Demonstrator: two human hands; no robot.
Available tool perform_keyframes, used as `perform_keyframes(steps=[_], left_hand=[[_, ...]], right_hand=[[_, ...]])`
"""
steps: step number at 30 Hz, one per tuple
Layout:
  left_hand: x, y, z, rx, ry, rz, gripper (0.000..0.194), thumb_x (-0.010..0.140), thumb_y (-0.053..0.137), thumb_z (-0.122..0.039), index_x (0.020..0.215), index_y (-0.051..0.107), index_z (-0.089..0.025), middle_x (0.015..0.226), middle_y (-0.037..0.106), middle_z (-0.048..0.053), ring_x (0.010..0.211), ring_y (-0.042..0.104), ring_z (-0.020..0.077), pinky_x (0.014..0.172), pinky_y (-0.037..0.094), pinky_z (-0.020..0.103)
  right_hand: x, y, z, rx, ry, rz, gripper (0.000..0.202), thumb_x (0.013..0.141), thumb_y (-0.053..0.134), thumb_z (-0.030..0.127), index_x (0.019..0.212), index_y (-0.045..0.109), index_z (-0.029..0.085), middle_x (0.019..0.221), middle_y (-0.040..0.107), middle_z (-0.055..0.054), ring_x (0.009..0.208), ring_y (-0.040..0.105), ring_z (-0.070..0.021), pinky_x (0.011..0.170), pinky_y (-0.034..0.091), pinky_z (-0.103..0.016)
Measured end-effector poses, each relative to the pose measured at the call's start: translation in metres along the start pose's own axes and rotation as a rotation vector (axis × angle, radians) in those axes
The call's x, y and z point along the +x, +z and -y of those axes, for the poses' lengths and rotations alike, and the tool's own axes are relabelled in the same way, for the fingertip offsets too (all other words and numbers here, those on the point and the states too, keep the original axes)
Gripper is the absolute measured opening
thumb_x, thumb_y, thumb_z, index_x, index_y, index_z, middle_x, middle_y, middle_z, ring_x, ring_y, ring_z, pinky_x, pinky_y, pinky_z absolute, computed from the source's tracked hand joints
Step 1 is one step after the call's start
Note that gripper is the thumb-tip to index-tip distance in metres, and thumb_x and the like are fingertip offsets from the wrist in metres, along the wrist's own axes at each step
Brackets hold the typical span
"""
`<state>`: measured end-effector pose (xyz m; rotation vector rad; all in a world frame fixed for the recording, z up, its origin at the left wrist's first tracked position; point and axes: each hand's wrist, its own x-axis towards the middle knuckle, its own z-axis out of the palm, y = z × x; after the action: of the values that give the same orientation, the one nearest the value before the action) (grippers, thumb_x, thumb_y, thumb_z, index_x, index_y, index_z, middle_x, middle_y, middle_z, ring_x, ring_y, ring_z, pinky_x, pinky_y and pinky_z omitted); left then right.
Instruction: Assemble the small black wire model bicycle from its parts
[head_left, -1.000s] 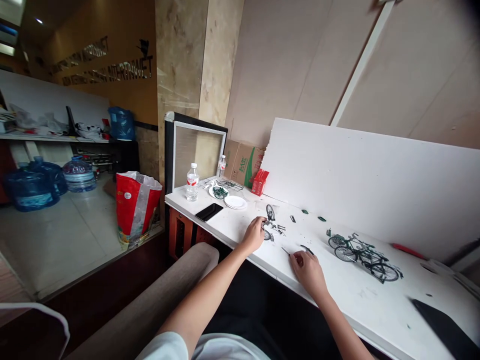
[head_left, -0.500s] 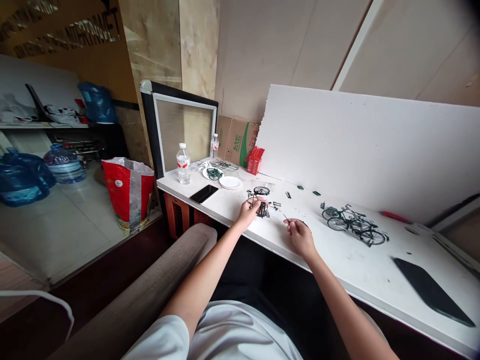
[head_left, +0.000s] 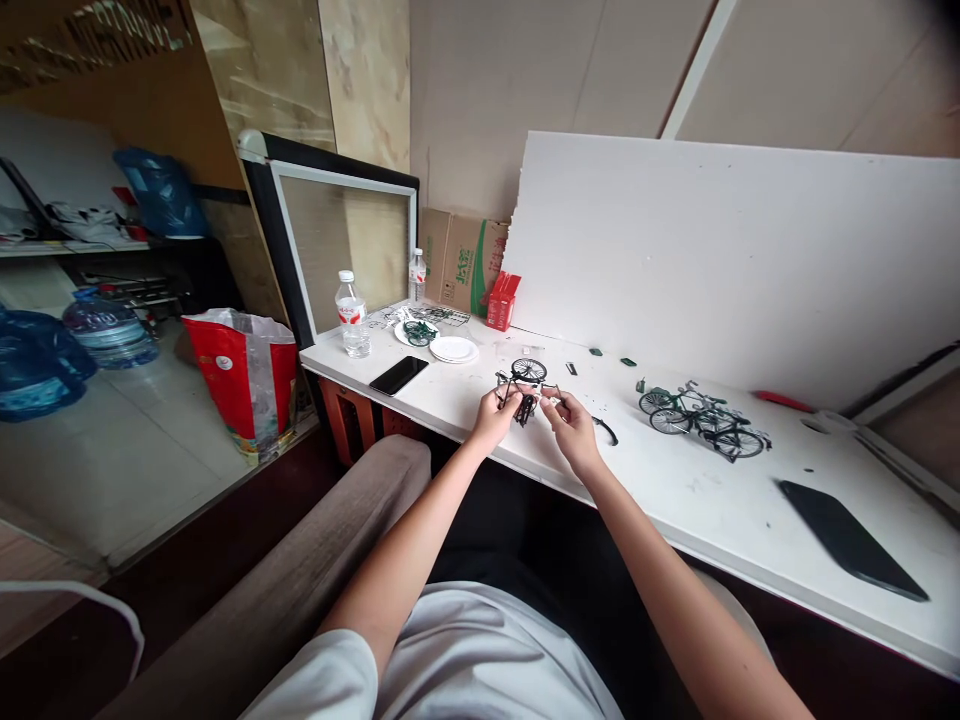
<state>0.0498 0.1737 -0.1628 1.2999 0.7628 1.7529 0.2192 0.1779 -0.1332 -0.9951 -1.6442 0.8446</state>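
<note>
My left hand [head_left: 491, 420] holds a small black partly built model bicycle [head_left: 523, 385] lifted just above the white table [head_left: 675, 500]. My right hand [head_left: 574, 430] has come up against the model's right side, its fingers pinching a thin small part at the frame. A curved black piece [head_left: 606, 430] lies on the table just right of that hand. Two finished green model bicycles [head_left: 701, 418] lie further right.
A black phone [head_left: 398, 375], white plates [head_left: 452, 349], two water bottles [head_left: 350, 314], a red box [head_left: 501, 300] and a cardboard box [head_left: 461, 262] sit at the table's left end. A dark flat slab [head_left: 847, 540] lies at right. A white foam board [head_left: 735, 250] leans behind. A red bag [head_left: 244, 375] stands on the floor.
My left hand lifted the black model off the table. My right hand picked up a thin part and moved left to meet the model. The camera tilted down and closer.
</note>
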Motion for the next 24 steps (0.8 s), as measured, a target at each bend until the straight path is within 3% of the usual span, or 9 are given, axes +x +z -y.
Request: perform_keyframes(steps=[7, 16, 24], left_hand=[[-0.003, 0.007, 0.004, 0.013, -0.009, -0.022, 0.031, 0.093, 0.075, -0.042, 0.108, 0.075, -0.014, 0.116, 0.079, 0.015, 0.115, 0.072, 0.0262, 0.105, 0.055, 0.039], [-0.005, 0.013, 0.001, 0.005, -0.002, 0.013, 0.031, 0.093, 0.075, -0.039, 0.109, 0.075, -0.013, 0.118, 0.079, 0.017, 0.116, 0.073, 0.0282, 0.107, 0.055, 0.042], [-0.007, 0.02, -0.008, -0.031, -0.033, -0.022, 0.027, 0.09, 0.076, -0.036, 0.105, 0.073, -0.013, 0.114, 0.077, 0.015, 0.113, 0.071, 0.0272, 0.103, 0.054, 0.039]], right_hand=[[-0.002, 0.0, -0.01, -0.036, -0.062, -0.002, 0.052, 0.089, 0.074, 0.066, 0.112, 0.076, 0.019, 0.066, 0.028, 0.007, 0.064, 0.027, -0.0142, 0.065, 0.031, -0.03], [-0.002, 0.002, -0.009, 0.067, -0.041, -0.012, 0.047, 0.085, 0.079, 0.061, 0.105, 0.07, 0.019, 0.068, 0.029, 0.008, 0.063, 0.029, -0.0127, 0.065, 0.037, -0.03], [0.0, 0.001, -0.005, 0.106, -0.039, -0.012, 0.051, 0.083, 0.08, 0.063, 0.105, 0.069, 0.019, 0.068, 0.035, 0.007, 0.063, 0.032, -0.0127, 0.065, 0.04, -0.03]])
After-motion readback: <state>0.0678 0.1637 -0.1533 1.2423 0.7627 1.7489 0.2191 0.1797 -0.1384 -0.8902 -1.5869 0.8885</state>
